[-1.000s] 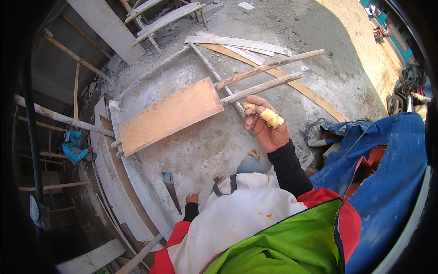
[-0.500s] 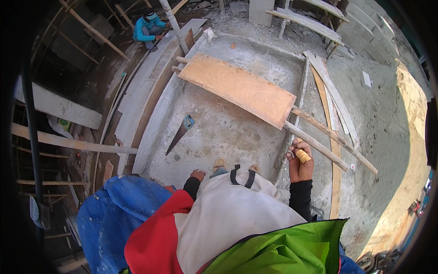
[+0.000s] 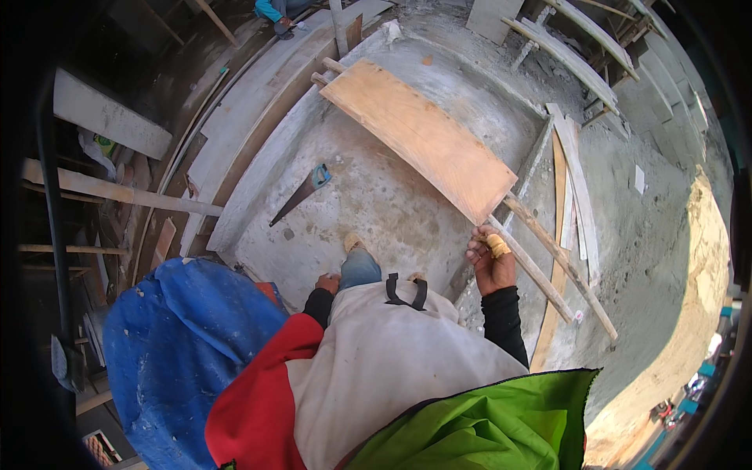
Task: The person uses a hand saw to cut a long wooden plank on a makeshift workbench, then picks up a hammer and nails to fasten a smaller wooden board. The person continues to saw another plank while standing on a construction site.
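right hand (image 3: pixel 495 268): we hold it raised, seen over the right wall of the concrete basin (image 3: pixel 392 200), with the fingers bent inward. we cannot tell whether they grip anything.
yellow piece (image 3: pixel 497 245): ridged, located at the fingers of our right hand. we cannot tell whether it is wrapped around a finger or held.
left hand (image 3: pixel 327 283): lowered beside our jeans-clad left leg (image 3: pixel 360 266), fingers loosely curled. we cannot tell whether anything is inside.
board (image 3: pixel 419 141): flat, light brown, laid slantwise over the basin. its far left end is near the left wall; its near right corner is just beside our right fingertips in this view. contact cannot be confirmed.
poles (image 3: pixel 540 278): two, under the board, with ends projecting at both short edges. on the right they extend past the basin's right wall.
handsaw (image 3: pixel 296 197): on the basin floor, nearer the left wall, blue handle toward the board, blade tip toward the near left corner.
loose planks (image 3: pixel 574 196): on the ground outside the right wall, passing beneath the poles.
blue tarp (image 3: pixel 172 345): bunched outside the basin's near left corner.
co-worker (image 3: pixel 286 12): low beyond the left wall, partly cut off by the view's rim.
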Demonstrator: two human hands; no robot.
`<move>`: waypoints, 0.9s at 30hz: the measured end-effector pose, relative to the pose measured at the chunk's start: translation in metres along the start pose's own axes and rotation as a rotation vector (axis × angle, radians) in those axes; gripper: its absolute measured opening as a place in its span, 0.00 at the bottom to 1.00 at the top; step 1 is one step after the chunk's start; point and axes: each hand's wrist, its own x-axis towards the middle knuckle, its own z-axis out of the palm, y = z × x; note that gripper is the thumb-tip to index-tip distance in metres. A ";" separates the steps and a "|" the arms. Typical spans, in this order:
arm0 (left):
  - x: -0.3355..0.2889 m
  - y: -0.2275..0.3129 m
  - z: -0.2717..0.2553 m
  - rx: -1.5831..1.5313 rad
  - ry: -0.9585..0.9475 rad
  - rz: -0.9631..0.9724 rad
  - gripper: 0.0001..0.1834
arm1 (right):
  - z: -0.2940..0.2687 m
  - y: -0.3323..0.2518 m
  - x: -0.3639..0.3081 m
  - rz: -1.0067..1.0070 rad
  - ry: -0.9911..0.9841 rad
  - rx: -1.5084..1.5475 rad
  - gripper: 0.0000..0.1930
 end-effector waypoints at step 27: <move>0.128 -0.137 -0.113 -0.435 0.339 -0.152 0.23 | 0.261 0.153 0.181 0.518 -0.299 -0.526 0.07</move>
